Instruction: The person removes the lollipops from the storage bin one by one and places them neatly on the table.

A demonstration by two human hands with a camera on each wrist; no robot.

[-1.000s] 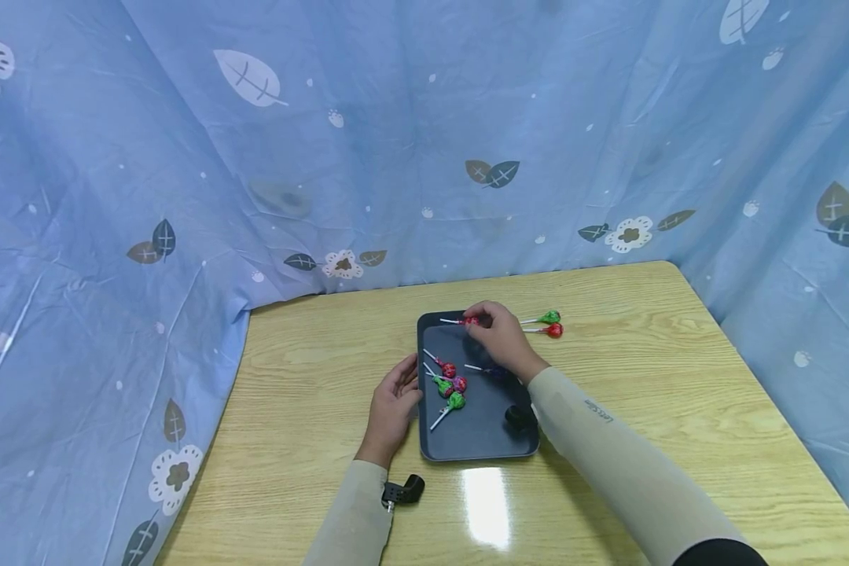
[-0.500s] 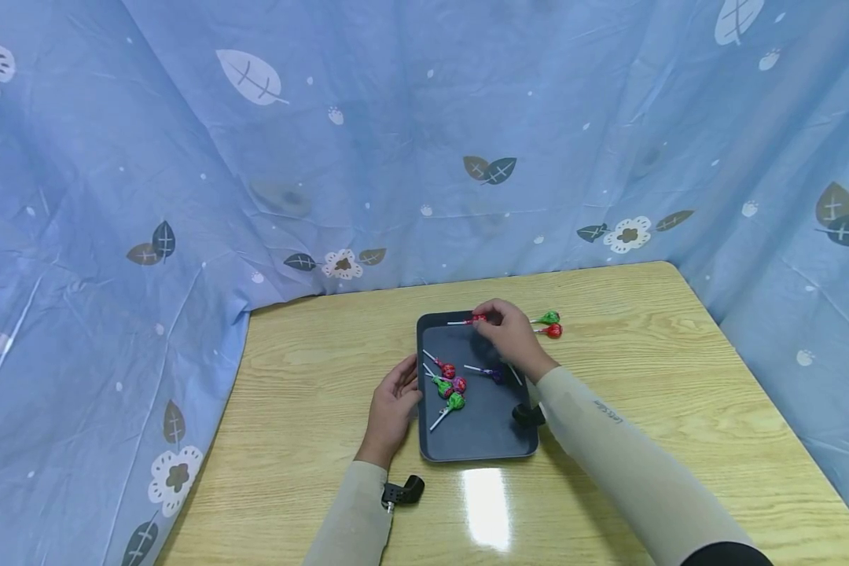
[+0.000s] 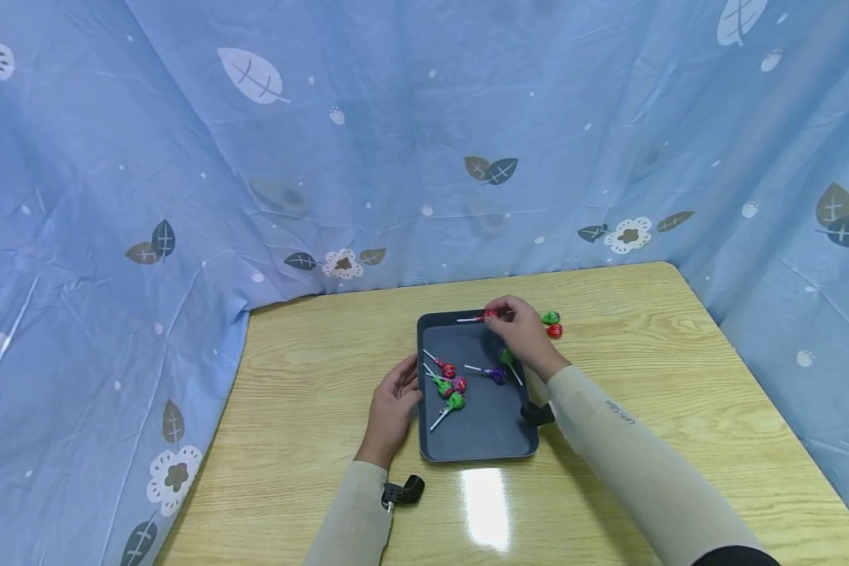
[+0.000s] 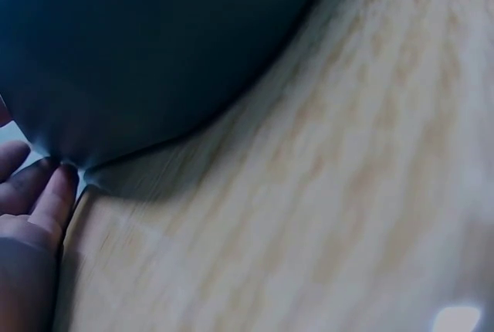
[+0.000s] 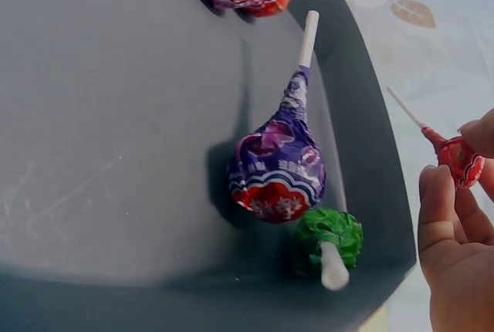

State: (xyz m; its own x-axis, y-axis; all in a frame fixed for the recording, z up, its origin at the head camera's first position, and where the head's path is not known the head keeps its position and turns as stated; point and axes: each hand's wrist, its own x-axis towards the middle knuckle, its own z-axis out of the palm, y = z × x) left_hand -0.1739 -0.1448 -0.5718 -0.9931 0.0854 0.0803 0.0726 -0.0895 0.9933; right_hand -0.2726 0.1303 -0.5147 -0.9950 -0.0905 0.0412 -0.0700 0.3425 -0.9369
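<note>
My right hand (image 3: 527, 334) pinches a red-wrapped lollipop (image 5: 461, 160) by its candy head, over the far right corner of the dark grey tray (image 3: 481, 436). Its white stick points left in the head view. My left hand (image 3: 391, 409) rests against the tray's left side, fingertips at the rim; in the left wrist view its fingers (image 4: 55, 201) touch the tray wall. Inside the tray, a purple lollipop (image 5: 278, 162) and a green lollipop (image 5: 330, 239) lie on the right. Several red, purple and green lollipops (image 3: 444, 385) lie along the left side.
On the wooden table (image 3: 311, 377), just beyond my right hand, lie a green lollipop (image 3: 551, 317) and a red lollipop (image 3: 555, 331), sticks hidden behind the hand. A blue patterned curtain (image 3: 410, 141) hangs behind the table and along both sides.
My right hand has moved right with the red lollipop, toward the tray's right rim. The purple and green lollipops under it have come into view. The left hand has stayed put.
</note>
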